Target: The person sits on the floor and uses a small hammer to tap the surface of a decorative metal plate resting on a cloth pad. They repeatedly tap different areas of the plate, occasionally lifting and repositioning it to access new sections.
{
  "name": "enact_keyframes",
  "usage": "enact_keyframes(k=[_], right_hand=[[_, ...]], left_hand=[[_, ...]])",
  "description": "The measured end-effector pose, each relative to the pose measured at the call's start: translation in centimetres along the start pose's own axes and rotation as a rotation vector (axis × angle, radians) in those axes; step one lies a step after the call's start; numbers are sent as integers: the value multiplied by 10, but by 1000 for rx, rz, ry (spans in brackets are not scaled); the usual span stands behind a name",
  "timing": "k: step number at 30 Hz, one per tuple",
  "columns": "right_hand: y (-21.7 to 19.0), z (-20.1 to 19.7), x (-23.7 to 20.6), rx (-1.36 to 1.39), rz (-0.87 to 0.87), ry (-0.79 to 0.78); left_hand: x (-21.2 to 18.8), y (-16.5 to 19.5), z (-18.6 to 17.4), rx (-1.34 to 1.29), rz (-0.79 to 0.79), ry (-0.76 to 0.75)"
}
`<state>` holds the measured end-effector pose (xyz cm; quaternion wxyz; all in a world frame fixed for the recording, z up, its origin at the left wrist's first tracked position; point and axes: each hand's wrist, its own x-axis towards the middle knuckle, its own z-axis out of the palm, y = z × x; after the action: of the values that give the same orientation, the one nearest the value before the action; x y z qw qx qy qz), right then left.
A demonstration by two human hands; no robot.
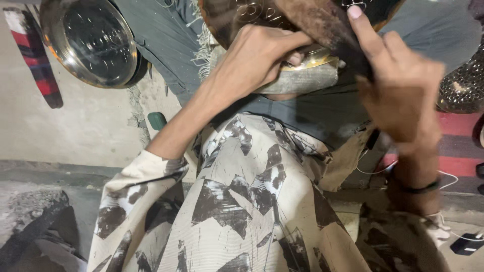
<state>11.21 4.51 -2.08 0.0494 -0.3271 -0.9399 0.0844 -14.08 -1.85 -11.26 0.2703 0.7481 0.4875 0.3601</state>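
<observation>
We see the engraved metal plate (262,15) at the top of the view, resting on a grey pad (307,80) in the lap. Our left hand (257,55) is curled with fingers closed at the plate's lower rim. Our right hand (398,85), right of the plate, clamps a dark rag (322,25) against it.

Floor: rough grey concrete (75,126), cracked beside a shiny round metal plate (91,40).
Left edge: red, striped cloth (35,55) lay flat.
Right side: red-and-grey striped mat (456,141), white cable (448,176) across it.
Light: dim.
</observation>
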Motion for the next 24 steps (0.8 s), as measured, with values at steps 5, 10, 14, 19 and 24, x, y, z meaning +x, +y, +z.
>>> enact_keyframes(k=[5, 10, 14, 19, 24], right_hand=[[15, -17, 10, -101, -172, -71], [21, -32, 30, -70, -225, -227], [8, -52, 52, -143, -224, -313], [-5, -51, 65, -213, -178, -417], [-2, -47, 37, -40, -120, -287]], left_hand=[[-15, 10, 4, -179, -211, 179], [-18, 30, 19, -24, -490, 336], [-20, 45, 30, -111, -526, 552], [-25, 49, 26, -133, -656, 611], [-31, 56, 5, -97, -570, 638]])
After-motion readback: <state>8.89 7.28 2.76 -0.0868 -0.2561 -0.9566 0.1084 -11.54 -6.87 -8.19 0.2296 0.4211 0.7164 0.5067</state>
